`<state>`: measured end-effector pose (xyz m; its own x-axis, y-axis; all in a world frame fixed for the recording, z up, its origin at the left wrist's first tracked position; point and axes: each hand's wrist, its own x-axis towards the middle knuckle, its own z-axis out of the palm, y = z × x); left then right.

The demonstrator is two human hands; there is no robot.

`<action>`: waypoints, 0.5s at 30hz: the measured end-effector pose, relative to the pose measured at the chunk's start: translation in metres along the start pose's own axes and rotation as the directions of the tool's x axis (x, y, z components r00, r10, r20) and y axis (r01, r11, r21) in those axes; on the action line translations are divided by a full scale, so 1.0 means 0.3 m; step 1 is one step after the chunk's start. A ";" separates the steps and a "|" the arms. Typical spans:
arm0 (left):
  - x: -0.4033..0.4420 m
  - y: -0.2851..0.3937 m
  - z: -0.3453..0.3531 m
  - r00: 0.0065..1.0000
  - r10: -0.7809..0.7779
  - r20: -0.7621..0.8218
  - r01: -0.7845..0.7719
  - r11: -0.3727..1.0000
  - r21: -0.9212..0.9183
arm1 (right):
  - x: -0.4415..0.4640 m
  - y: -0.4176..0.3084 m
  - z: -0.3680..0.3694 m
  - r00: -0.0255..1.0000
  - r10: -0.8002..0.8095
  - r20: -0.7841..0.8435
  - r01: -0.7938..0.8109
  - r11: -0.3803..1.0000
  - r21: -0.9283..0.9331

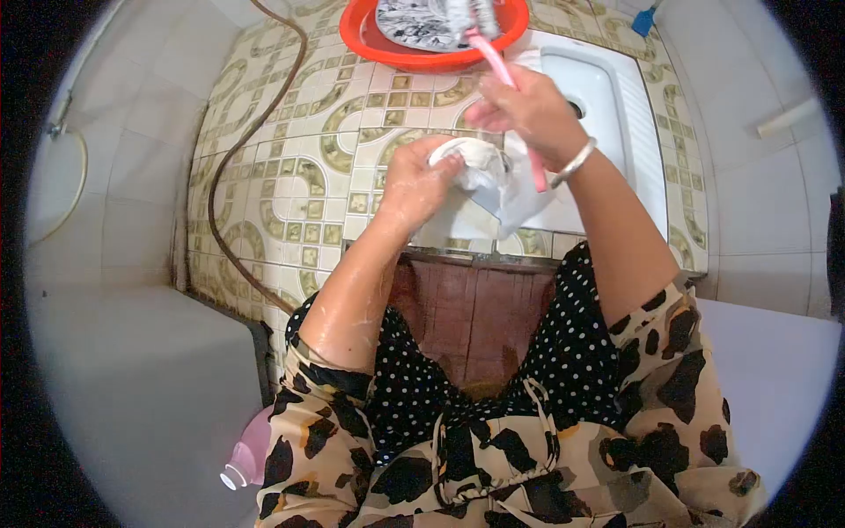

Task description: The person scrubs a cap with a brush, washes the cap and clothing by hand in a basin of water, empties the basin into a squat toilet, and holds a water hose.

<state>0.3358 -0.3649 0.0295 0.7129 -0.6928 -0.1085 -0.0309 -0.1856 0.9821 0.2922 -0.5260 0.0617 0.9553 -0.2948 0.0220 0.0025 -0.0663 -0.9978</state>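
Note:
My left hand [415,183], wet with suds on the wrist and forearm, is closed around a bunched white cloth item [482,167]. Its lower part hangs down to a point, and its exact kind is unclear. In my right hand [539,113] is a scrubbing brush [493,58] with a long pink handle and white bristles. Its bristle end points up and away, over the rim of a red basin [370,51], clear of the cloth. The handle's lower end comes out below my palm, near my bangle [576,162]. Inside the basin lies a black-and-white patterned thing [414,25].
A white squat toilet [647,150] is set in the patterned tile floor [299,185] to the right. A brown hose [214,194] curves along the left. By my left side lies a pink bottle [253,444] with a white cap. Something blue [643,22] stands at the far right.

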 end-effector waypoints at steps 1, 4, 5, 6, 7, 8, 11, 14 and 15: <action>-0.009 0.024 -0.008 0.994 -0.089 -0.071 0.088 0.996 -0.012 | 0.002 0.001 -0.022 0.999 -0.035 -0.018 0.035 0.999 -0.002; -0.021 0.056 -0.045 0.950 -0.247 -0.189 0.218 0.963 -0.161 | -0.029 -0.031 -0.066 1.000 -0.003 -0.017 0.001 0.986 -0.165; -0.019 0.060 -0.053 0.918 -0.333 -0.217 0.266 0.921 -0.286 | -0.039 -0.041 -0.067 0.994 0.095 -0.046 -0.103 0.965 -0.242; -0.014 0.057 -0.055 0.917 -0.332 -0.220 0.264 0.921 -0.287 | -0.048 -0.034 -0.052 0.995 0.094 -0.043 -0.101 0.965 -0.243; -0.009 0.050 -0.055 0.908 -0.354 -0.226 0.255 0.892 -0.374 | -0.054 -0.013 -0.028 0.994 -0.103 -0.025 0.085 0.921 -0.380; -0.003 0.047 -0.053 0.899 -0.376 -0.227 0.243 0.857 -0.455 | -0.053 0.011 -0.009 0.957 -0.290 0.016 0.258 0.824 -0.504; -0.006 0.060 -0.047 0.939 -0.335 -0.082 0.217 0.757 -0.616 | -0.044 0.071 0.008 0.942 -0.333 0.039 0.306 0.808 -0.503; 0.007 0.041 -0.066 0.936 -0.349 -0.042 0.248 0.743 -0.622 | -0.018 0.072 -0.023 0.972 -0.227 0.063 0.226 0.825 -0.517; 0.005 0.049 -0.069 0.936 -0.349 -0.045 0.247 0.742 -0.623 | -0.009 0.062 -0.046 0.986 -0.138 0.093 0.163 0.910 -0.381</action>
<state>0.3509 -0.3540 0.0468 0.7097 -0.5521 -0.4376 0.5896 0.1254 0.7979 0.2856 -0.5397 0.0439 0.9690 -0.1933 0.1538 0.0458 -0.4713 -0.8808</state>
